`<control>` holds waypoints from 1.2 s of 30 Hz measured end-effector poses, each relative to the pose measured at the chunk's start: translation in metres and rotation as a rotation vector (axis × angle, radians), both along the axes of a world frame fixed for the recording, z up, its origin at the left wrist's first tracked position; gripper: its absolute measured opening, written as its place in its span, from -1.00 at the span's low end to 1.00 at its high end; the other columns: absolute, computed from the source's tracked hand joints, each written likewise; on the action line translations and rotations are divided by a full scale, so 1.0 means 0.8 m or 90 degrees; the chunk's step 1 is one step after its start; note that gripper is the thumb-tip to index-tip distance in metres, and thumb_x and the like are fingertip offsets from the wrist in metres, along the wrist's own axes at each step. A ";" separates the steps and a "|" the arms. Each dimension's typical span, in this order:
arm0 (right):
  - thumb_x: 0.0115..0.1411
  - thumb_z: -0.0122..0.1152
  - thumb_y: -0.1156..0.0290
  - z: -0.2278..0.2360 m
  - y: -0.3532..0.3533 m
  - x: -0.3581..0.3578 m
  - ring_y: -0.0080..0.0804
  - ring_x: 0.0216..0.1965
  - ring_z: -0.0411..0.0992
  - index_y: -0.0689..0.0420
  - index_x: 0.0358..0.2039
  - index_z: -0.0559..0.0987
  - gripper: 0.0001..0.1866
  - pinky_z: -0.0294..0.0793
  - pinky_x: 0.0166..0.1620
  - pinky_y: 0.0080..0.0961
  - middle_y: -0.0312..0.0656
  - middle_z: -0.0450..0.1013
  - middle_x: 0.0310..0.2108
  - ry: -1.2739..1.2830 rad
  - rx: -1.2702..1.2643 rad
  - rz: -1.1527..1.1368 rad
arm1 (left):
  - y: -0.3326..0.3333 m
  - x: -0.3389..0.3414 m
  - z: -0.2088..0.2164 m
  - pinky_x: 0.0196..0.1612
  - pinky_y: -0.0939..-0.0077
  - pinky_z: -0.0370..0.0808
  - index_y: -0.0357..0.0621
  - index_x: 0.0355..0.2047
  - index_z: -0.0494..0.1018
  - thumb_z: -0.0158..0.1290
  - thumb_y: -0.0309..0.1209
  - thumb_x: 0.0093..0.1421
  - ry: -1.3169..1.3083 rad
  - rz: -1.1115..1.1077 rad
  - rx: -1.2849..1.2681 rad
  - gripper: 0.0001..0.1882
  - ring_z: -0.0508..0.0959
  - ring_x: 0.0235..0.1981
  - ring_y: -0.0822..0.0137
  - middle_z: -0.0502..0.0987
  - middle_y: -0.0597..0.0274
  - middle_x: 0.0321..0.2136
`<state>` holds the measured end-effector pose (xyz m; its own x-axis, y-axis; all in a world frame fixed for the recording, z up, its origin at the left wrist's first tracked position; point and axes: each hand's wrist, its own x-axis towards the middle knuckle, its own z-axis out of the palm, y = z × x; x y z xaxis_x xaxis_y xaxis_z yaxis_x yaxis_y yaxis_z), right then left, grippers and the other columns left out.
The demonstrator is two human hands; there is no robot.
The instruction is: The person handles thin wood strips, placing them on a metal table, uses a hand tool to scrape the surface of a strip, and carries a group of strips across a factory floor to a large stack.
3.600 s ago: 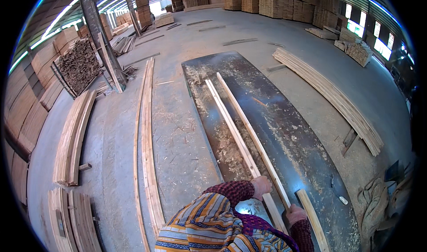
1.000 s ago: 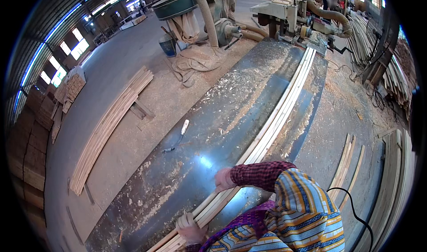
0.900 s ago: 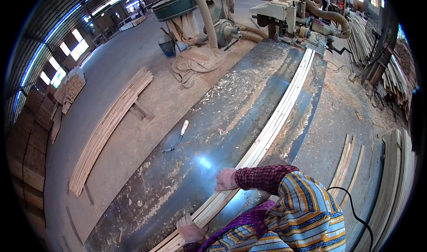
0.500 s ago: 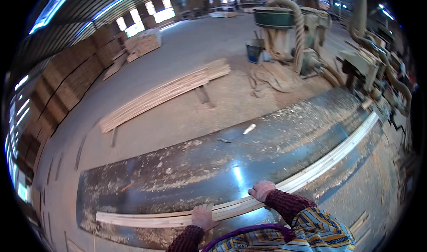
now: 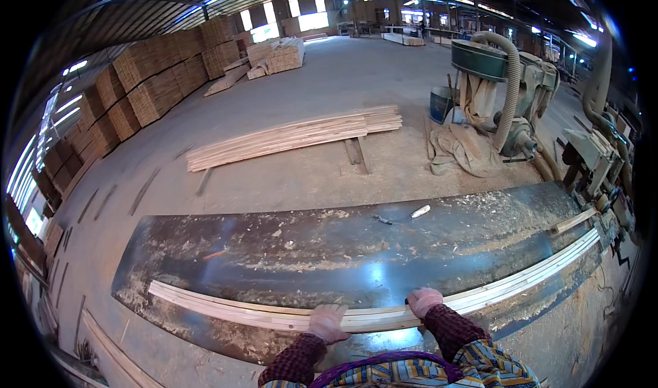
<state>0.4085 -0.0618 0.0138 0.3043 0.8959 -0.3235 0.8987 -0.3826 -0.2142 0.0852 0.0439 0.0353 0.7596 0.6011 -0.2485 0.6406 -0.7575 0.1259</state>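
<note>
Several long, pale wood strips (image 5: 236, 311) lie side by side along the near edge of a dark metal table (image 5: 274, 241). My left hand (image 5: 328, 322) is closed over the strips left of their middle, its fingers on the far side. Further right, my right hand (image 5: 423, 302) grips the same bundle, fingers wrapped over its far edge. Both hands look gloved, and their fingertips are partly hidden. A thin tool with a pale handle (image 5: 420, 212) lies on the table beyond my hands, among scattered wood chips.
A short wood piece (image 5: 574, 221) sits near the machine (image 5: 593, 156) at the table's right end. Beyond the table is a low stack of boards (image 5: 288, 140). A green-topped dust collector (image 5: 483, 60) with a hose stands at the back right. Tall lumber stacks (image 5: 161, 66) line the left.
My view has turned left and levelled, so the surroundings appear further right. Both hands stay closed on the wood strips, at nearly the same places along them.
</note>
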 end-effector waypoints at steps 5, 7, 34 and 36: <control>0.42 -0.21 0.04 0.004 0.000 -0.006 0.01 0.04 0.55 0.06 -0.17 0.72 -0.47 0.51 0.14 -0.11 0.00 0.63 -0.07 -0.012 -0.007 0.004 | 0.000 -0.003 0.001 0.26 0.16 0.34 0.00 0.25 0.37 0.29 0.15 0.01 -0.006 0.002 -0.024 -0.13 0.50 0.17 0.07 0.52 0.05 0.10; 0.42 -0.21 0.04 -0.002 0.001 -0.004 -0.01 0.05 0.55 0.06 -0.16 0.72 -0.47 0.51 0.14 -0.12 -0.02 0.63 -0.06 -0.029 -0.028 0.004 | -0.001 -0.002 0.008 0.25 0.16 0.35 -0.01 0.25 0.38 0.29 0.15 0.01 -0.007 0.000 -0.027 -0.14 0.50 0.17 0.07 0.52 0.06 0.10; 0.42 -0.15 0.00 -0.036 0.001 0.003 0.02 0.05 0.51 0.03 -0.16 0.69 -0.51 0.49 0.14 -0.11 -0.03 0.60 -0.05 -0.071 0.009 -0.005 | 0.006 -0.006 0.003 0.25 0.19 0.33 -0.10 0.38 0.26 0.27 0.27 0.05 0.024 -0.028 -0.017 0.04 0.47 0.18 0.08 0.50 0.05 0.11; 0.42 -0.14 0.00 -0.042 0.000 0.007 0.03 0.04 0.51 0.05 -0.16 0.69 -0.51 0.49 0.13 -0.10 -0.02 0.60 -0.06 -0.071 0.014 -0.002 | 0.006 -0.005 0.004 0.29 0.19 0.31 -0.10 0.38 0.26 0.25 0.27 0.06 0.025 -0.027 -0.026 0.04 0.46 0.20 0.07 0.50 0.04 0.13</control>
<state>0.4139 -0.0619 -0.0201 0.3398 0.9014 -0.2682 0.9164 -0.3815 -0.1213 0.0808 0.0484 0.0387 0.7733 0.5574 -0.3022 0.6130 -0.7790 0.1319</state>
